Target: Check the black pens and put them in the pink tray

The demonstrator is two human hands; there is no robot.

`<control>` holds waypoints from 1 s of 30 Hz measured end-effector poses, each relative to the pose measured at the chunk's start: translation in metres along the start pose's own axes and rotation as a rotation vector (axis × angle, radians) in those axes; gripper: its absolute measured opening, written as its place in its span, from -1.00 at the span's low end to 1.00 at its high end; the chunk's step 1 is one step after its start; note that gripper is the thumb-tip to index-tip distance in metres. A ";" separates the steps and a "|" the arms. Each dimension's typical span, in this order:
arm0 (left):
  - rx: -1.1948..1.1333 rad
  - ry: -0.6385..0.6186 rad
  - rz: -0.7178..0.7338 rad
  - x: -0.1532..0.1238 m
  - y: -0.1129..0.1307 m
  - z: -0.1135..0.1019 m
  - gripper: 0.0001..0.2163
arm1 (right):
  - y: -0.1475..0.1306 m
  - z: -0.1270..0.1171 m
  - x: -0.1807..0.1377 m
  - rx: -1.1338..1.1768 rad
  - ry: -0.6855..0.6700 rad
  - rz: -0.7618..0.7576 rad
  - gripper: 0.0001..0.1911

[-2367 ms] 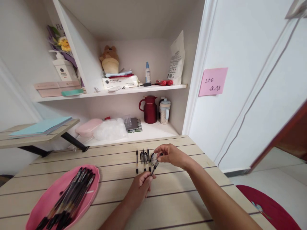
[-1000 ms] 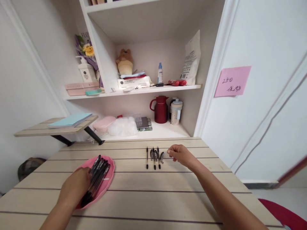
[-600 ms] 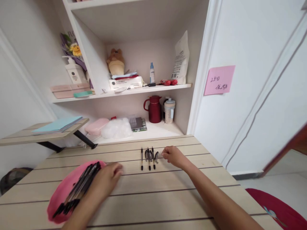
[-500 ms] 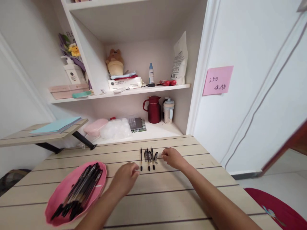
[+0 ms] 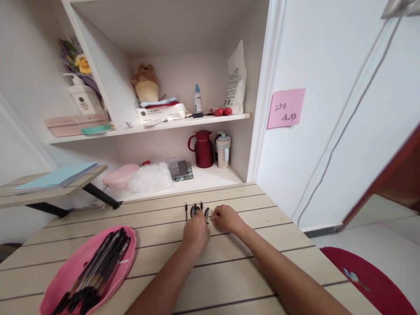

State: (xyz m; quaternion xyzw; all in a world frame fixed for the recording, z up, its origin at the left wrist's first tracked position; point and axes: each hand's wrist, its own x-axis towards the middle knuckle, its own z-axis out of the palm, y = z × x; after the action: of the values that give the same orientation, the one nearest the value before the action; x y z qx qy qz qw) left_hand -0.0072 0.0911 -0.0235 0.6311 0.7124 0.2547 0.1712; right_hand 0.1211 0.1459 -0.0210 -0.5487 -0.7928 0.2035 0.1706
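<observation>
On the slatted wooden table (image 5: 229,271) a short row of black pens and pen caps (image 5: 193,208) lies near the far edge. My left hand (image 5: 196,232) rests over the near ends of that row, knuckles toward me, its fingers hidden. My right hand (image 5: 226,218) sits just right of the row, fingers curled in a pinch against the table; what it pinches is too small to make out. A pink oval tray (image 5: 65,280) at the near left holds several black pens (image 5: 95,273).
Behind the table stand white shelves with a red jug (image 5: 203,149), a cup (image 5: 223,151), a pink case (image 5: 120,175) and a plastic bag (image 5: 149,177). A pink note (image 5: 286,108) sticks on the white door at the right. A small side table (image 5: 49,183) carries blue folders.
My left hand went from the pen it held to the pink tray, then came back right to the row of pens. My right hand stayed beside the row.
</observation>
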 end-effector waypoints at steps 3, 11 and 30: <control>-0.119 0.032 -0.021 0.000 -0.001 -0.002 -0.76 | 0.001 0.000 0.000 -0.003 0.003 0.001 -0.86; -0.669 0.072 -0.196 0.000 -0.023 -0.040 -0.73 | -0.015 0.020 -0.006 0.069 0.091 -0.005 -0.89; -1.403 -0.226 -0.340 -0.020 -0.041 -0.044 -0.85 | -0.012 0.025 -0.006 -0.029 0.045 -0.054 -0.91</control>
State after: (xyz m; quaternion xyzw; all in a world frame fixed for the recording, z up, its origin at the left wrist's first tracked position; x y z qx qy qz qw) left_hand -0.0627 0.0618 -0.0135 0.2760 0.4477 0.5542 0.6451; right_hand 0.1018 0.1329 -0.0364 -0.5338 -0.8062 0.1750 0.1858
